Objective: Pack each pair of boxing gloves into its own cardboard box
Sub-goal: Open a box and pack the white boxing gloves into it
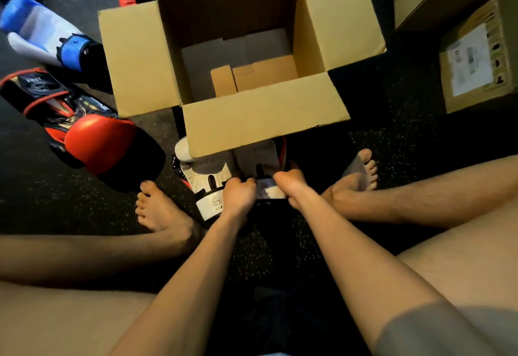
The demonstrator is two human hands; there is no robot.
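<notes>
- The person sits on the dark floor (406,137) with both arms reaching forward between the spread legs.
- The left hand (238,193) has its fingers curled round the cuff of one glove of the white pair (210,170). The right hand (290,184) clenches the cuff of the other, so both hands are grasping.
- The white pair lies on the floor just in front of the open cardboard box (263,120), with its padded ends tucked under the near flap, which hangs outward over them.
- Judged step: lifting this pair into the box. Drawing the gloves back toward the body first would likely free them from under that flap. They could then rise together, cuffs held side by side, and go down over the near wall.
- The left foot (159,210) and right foot (356,176) flank the pair closely, so the free path looks to be back and up, not sideways.
- A red and black glove (95,145) lies near the left foot and beside the box's left flap.
- All four box flaps are splayed, leaving a wide mouth. Flat cardboard pieces (252,75) lie on the bottom, with apparent room for both gloves.
- Farther off, a blue and white glove (42,30) lies at the left and sealed boxes (473,58) stand at the right, well apart from the open box.
</notes>
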